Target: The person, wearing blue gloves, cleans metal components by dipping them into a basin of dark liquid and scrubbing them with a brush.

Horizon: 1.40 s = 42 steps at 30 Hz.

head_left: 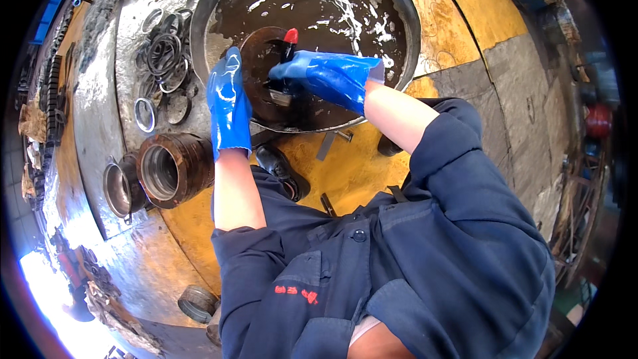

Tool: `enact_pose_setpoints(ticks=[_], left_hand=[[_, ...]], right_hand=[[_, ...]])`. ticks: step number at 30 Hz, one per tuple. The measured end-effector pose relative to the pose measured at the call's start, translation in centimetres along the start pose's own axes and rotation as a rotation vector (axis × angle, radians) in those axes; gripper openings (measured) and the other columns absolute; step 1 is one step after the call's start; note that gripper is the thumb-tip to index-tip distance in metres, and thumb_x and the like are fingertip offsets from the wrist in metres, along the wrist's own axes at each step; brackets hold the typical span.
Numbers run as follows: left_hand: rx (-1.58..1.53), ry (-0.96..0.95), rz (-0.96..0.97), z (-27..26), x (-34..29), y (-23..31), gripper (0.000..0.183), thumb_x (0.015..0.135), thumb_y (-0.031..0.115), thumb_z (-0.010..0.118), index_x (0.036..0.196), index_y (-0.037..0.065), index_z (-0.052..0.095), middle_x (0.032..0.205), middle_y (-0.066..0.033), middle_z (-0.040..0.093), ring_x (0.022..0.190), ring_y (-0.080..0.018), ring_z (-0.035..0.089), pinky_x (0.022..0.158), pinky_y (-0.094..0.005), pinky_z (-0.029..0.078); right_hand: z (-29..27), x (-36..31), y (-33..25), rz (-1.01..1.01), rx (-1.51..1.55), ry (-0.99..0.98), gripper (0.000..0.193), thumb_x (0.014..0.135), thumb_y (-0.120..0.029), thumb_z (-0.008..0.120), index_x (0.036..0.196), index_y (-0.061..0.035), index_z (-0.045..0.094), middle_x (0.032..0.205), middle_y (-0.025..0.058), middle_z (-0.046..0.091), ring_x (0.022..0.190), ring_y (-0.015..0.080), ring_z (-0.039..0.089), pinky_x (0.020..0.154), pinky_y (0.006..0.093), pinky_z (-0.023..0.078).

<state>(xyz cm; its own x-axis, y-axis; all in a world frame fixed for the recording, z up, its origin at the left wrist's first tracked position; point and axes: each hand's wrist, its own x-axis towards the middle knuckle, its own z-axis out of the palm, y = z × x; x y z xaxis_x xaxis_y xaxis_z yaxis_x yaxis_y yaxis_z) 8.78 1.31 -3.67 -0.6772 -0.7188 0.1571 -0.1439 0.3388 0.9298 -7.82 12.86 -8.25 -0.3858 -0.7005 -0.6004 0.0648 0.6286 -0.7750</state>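
A wide round basin (413, 33) of dark, foamy liquid lies in front of me. My right hand (325, 76), in a blue rubber glove, is closed round a paintbrush (290, 37) with a black, red-tipped handle. Its pale bristles point down against a rusty brown round metal part (256, 45) at the basin's near left side. My left hand (229, 103), gloved the same way, lies along the left edge of that part with its fingers pointing away from me. Its thumb is hidden, and the part's lower side is lost in the dark liquid.
Left of the basin lies a pile of metal rings (164, 53). Nearer stand a thick rusty cylinder (176, 171) and a smaller metal ring (117, 189). My shoe (282, 169) is close to the basin's near rim. Another ring part (197, 302) sits at lower left.
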Motion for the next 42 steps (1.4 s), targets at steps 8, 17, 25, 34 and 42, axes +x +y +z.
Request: enact_pose_setpoints(ticks=[8, 17, 25, 34, 42], left_hand=[[0.042, -0.037, -0.159, 0.1, 0.3, 1.3, 0.044, 0.114, 0.026, 0.046, 0.137, -0.007, 0.065, 0.13, -0.0232, 0.07, 0.122, -0.0324, 0.064, 0.107, -0.0413, 0.049], [0.057, -0.027, 0.007, -0.8, -0.9, 1.3, 0.056, 0.111, 0.04, 0.056, 0.139, -0.008, 0.065, 0.133, -0.019, 0.07, 0.118, -0.0253, 0.063, 0.106, -0.0369, 0.047], [0.326, -0.017, 0.14, -1.9, -0.4, -1.2, 0.054, 0.114, 0.038, 0.051, 0.145, -0.005, 0.062, 0.145, -0.0233, 0.065, 0.134, -0.0347, 0.062, 0.114, -0.0397, 0.046], [0.15, 0.002, -0.004, -1.0, 0.0, 0.7, 0.041, 0.109, 0.004, 0.045, 0.146, -0.005, 0.059, 0.142, -0.0291, 0.064, 0.133, -0.0422, 0.062, 0.113, -0.0463, 0.049], [0.566, -0.024, 0.365, -1.9, 0.2, -2.3, 0.039, 0.107, 0.0, 0.046, 0.143, -0.004, 0.061, 0.137, -0.0284, 0.067, 0.126, -0.0424, 0.066, 0.107, -0.0475, 0.053]], right_hand=[[1.8, -0.3, -2.8, 0.403, 1.696, 0.393, 0.016, 0.104, -0.018, 0.061, 0.089, -0.0123, 0.064, 0.075, 0.0023, 0.071, 0.057, 0.0204, 0.065, 0.06, 0.0377, 0.059], [2.3, -0.4, 2.9, -0.084, 1.631, -0.026, 0.029, 0.111, -0.034, 0.051, 0.119, -0.0101, 0.065, 0.122, 0.0041, 0.069, 0.103, 0.0212, 0.071, 0.084, 0.0462, 0.059], [-0.1, -2.8, -4.6, -0.042, -0.195, -0.077, 0.036, 0.087, -0.035, 0.08, 0.102, -0.0028, 0.08, 0.085, 0.0106, 0.078, 0.075, 0.0228, 0.074, 0.071, 0.0382, 0.059], [0.8, -0.5, -1.2, -0.501, -1.456, 0.046, 0.029, 0.094, -0.025, 0.068, 0.116, -0.0087, 0.078, 0.099, 0.0143, 0.08, 0.092, 0.0329, 0.078, 0.073, 0.0452, 0.063], [1.3, -3.6, -0.8, -1.117, -1.149, 0.006, 0.042, 0.109, -0.036, 0.056, 0.138, -0.0058, 0.059, 0.095, 0.021, 0.071, 0.089, 0.0387, 0.071, 0.081, 0.0441, 0.061]])
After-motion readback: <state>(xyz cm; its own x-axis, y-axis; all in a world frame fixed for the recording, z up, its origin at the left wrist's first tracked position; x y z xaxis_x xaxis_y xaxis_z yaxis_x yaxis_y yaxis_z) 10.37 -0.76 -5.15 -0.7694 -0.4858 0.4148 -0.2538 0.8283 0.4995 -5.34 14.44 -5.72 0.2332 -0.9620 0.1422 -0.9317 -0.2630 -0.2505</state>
